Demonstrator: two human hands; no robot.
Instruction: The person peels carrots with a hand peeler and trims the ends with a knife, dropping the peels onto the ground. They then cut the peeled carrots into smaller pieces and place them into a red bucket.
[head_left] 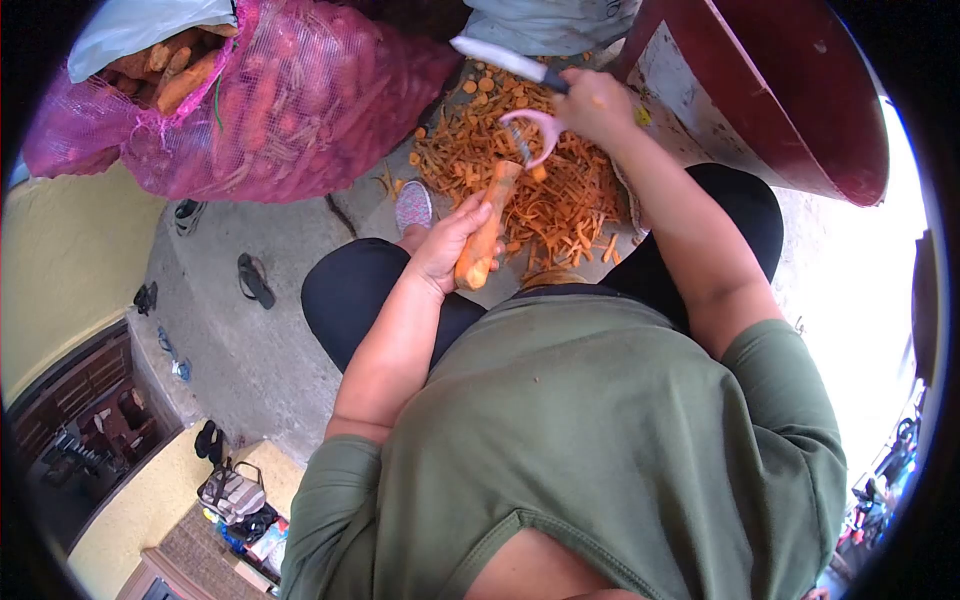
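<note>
My left hand [455,242] is wrapped round a thick peeled carrot [484,232], its upper end tilted away from me. In my right hand [598,108], the fingers close on two tools at once. One is a Y-shaped pink peeler [546,138], whose blade is just above the carrot's far end. The other is a knife [505,60] with a pale blade pointing up and left and a black handle. Below both hands lies a heap of orange peelings [565,210], with cut round carrot ends [486,84] among them.
A pink mesh sack [300,110] full of unpeeled carrots stands at the upper left. A large dark red container [770,90] rises at the upper right, and a white sack [550,25] is behind the heap. Sandals [255,280] lie on the concrete floor [225,340].
</note>
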